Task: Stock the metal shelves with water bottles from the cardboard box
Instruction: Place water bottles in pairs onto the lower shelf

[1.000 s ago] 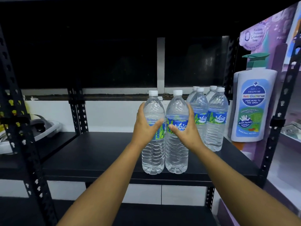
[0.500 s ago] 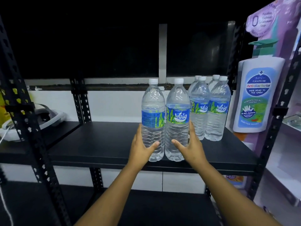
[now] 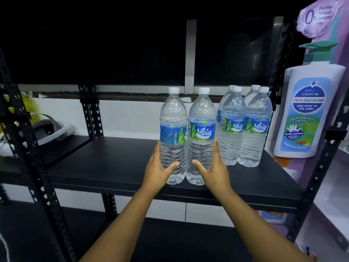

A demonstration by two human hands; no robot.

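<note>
A: Where were the two front water bottles when you looked?

B: Both stood upright on the black metal shelf (image 3: 117,167), near its front edge, touching side by side. The left hand (image 3: 157,170) was wrapped round the lower part of the left bottle (image 3: 172,133) — thumb curled across its front, the other fingers out of sight behind it. The right hand (image 3: 213,170) mirrored that on the right bottle (image 3: 202,135), thumb across the front, fingers hidden round the far side.

A: So the fingers weren't spread?

B: No, each hand was curled about its own bottle, below the blue label. The two thumb tips pointed toward each other, apart, with the seam between the bottles in the gap.

A: And beyond the fingers?

B: Just past the right hand's knuckles, farther back on the same shelf, stood four more bottles (image 3: 245,129) in a tight cluster, all upright with white caps on. Beyond those, off the shelf's right end, was a big display pump bottle (image 3: 306,114) with a blue anti-bacterial label. Well away from the left hand, on the neighbouring shelf, lay a grey and white headset (image 3: 52,129) — partly hidden by the upright post (image 3: 28,148).
</note>
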